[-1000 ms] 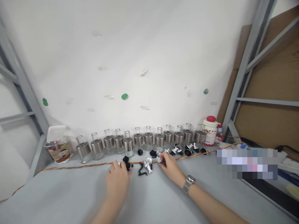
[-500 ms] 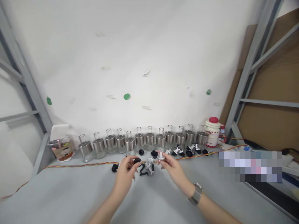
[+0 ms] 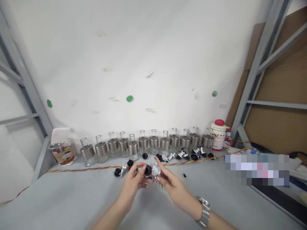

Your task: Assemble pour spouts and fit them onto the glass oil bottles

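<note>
White wall (image 3: pixel 168 48) at the back, scraps of torn tape on it plus a few green stickers (image 3: pixel 129 98), and a grey metal frame (image 3: pixel 35 99) standing at both sides. Cardboard (image 3: pixel 280 83) behind the frame on the right. Grey table (image 3: pixel 83 195) below, with a dozen glass bottles (image 3: pixel 133 147) in metal sleeves lined up along the wall, all upright with bare necks.

So, hands: left hand (image 3: pixel 133 182) has a black cap (image 3: pixel 148 170) pinched in its fingers, and right hand (image 3: pixel 174 188) is gripping a silver part (image 3: pixel 155 169) by its edge, round side showing. Both pieces are out over the middle of the table, right up against each other from this angle, but I can't tell if they're actually joined. There's a metal watch (image 3: pixel 205 211) on the right wrist.

Loose stuff: a small pile (image 3: pixel 123 171) of black and silver bits just left of the left hand, a longer spread of the same (image 3: pixel 182 155) in front of the right-hand bottles, one lone tiny black piece (image 3: pixel 184 175) beyond the right hand. Twisted red-yellow wire (image 3: pixel 96 168) runs across the table. Drink cup (image 3: pixel 63 154) at the left end of the row, red-topped jar (image 3: pixel 218 137) at the right end.
</note>
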Demonstrator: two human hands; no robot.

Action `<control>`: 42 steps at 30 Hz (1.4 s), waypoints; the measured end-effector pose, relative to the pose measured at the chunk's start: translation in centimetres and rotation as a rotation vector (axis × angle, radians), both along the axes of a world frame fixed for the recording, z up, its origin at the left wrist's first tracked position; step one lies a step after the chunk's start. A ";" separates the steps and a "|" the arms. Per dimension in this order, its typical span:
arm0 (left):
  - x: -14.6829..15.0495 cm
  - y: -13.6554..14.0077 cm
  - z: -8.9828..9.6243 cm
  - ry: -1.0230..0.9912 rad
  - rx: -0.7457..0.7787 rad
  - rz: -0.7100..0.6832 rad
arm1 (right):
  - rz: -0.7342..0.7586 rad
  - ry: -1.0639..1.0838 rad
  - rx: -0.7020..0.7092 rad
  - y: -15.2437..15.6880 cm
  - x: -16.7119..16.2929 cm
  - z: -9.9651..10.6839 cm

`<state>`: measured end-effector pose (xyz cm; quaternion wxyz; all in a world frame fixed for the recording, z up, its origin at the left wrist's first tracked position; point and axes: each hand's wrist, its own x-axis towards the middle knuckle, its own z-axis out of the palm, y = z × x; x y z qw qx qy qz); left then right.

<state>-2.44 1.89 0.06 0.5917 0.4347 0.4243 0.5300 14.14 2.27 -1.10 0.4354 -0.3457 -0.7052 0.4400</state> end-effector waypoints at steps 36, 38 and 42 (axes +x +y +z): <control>-0.2 -1.2 -2.0 1.201 0.971 0.158 | -0.094 -0.656 0.539 -0.6 0.4 0.7; -0.1 -1.2 -1.9 1.190 0.985 0.152 | -0.124 -0.707 0.629 -0.3 0.3 0.4; 0.1 -1.1 -2.4 1.153 0.962 0.140 | -0.172 -0.776 0.743 -0.1 0.3 0.3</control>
